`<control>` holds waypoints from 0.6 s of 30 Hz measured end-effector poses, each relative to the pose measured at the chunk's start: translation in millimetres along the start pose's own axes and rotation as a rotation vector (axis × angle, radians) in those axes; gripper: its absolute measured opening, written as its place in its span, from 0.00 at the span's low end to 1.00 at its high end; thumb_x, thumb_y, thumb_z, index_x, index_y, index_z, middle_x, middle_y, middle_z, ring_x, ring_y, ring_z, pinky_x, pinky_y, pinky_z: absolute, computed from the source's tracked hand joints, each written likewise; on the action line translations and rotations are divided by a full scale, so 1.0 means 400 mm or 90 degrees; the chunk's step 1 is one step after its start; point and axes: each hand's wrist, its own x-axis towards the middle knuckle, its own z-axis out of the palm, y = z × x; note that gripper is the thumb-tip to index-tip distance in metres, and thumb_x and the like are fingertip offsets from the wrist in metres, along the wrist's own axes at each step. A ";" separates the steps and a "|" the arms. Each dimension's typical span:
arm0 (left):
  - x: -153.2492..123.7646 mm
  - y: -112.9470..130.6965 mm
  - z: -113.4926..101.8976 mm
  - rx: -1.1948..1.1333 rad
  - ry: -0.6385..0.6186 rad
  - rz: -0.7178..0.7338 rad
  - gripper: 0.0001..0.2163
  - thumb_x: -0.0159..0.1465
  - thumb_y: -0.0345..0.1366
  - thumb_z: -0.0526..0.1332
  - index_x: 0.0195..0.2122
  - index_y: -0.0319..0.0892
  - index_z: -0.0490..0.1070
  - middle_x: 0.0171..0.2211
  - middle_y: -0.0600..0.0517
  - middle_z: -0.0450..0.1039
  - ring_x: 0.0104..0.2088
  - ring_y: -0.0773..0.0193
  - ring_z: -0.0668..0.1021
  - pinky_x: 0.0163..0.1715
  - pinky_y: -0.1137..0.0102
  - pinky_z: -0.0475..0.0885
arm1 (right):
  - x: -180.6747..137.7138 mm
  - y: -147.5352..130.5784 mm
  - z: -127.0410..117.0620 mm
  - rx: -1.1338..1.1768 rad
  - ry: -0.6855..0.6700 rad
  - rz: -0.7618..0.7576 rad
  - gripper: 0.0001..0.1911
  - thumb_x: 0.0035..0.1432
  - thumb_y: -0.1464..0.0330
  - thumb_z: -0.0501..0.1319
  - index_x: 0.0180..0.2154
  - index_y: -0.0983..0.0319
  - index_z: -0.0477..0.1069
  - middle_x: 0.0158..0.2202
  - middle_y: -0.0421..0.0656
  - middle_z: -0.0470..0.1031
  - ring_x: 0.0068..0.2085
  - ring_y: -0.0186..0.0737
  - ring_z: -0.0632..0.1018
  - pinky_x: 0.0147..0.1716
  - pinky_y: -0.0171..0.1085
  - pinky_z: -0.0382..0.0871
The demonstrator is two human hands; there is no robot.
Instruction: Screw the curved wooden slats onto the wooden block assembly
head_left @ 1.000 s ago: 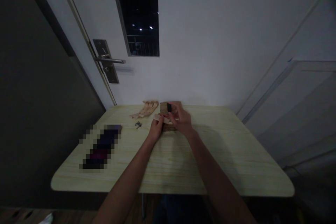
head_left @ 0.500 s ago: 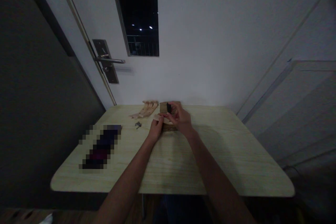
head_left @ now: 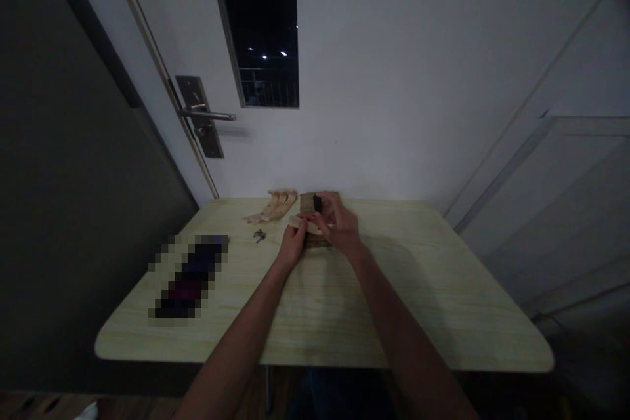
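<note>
Both hands meet at the far middle of a pale wooden table [head_left: 319, 302]. My left hand [head_left: 294, 241] grips the left end of a light wooden strip [head_left: 301, 223]. My right hand [head_left: 339, 226] is closed on a small black tool [head_left: 317, 203] held upright over the strip. Under the hands lies a brown wooden board [head_left: 315, 236], partly hidden by them.
A bundle of curved wooden pieces [head_left: 273, 205] lies at the table's far edge, left of the hands. A few small dark screws [head_left: 258, 234] sit nearby. A blurred dark object [head_left: 189, 275] lies at the left. Behind stand a white wall and a door with a metal handle [head_left: 204, 115].
</note>
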 end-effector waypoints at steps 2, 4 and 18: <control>-0.001 0.003 0.001 0.000 0.007 -0.002 0.17 0.61 0.51 0.56 0.35 0.41 0.72 0.37 0.49 0.76 0.40 0.60 0.75 0.45 0.68 0.68 | 0.001 0.001 0.001 -0.007 0.012 -0.012 0.18 0.61 0.64 0.57 0.53 0.57 0.65 0.43 0.42 0.78 0.30 0.36 0.78 0.34 0.36 0.73; -0.002 0.004 0.002 -0.003 0.019 -0.008 0.17 0.61 0.51 0.57 0.35 0.41 0.72 0.36 0.49 0.76 0.39 0.60 0.75 0.45 0.68 0.68 | 0.001 0.002 0.003 -0.010 0.020 -0.030 0.18 0.61 0.65 0.57 0.53 0.57 0.65 0.46 0.43 0.77 0.33 0.37 0.79 0.36 0.36 0.74; -0.005 0.012 0.004 -0.021 0.004 -0.007 0.18 0.61 0.52 0.57 0.33 0.41 0.71 0.35 0.48 0.76 0.40 0.59 0.75 0.46 0.67 0.69 | 0.006 0.010 0.001 0.077 0.000 0.013 0.18 0.62 0.65 0.59 0.54 0.53 0.65 0.50 0.40 0.77 0.40 0.39 0.81 0.43 0.39 0.76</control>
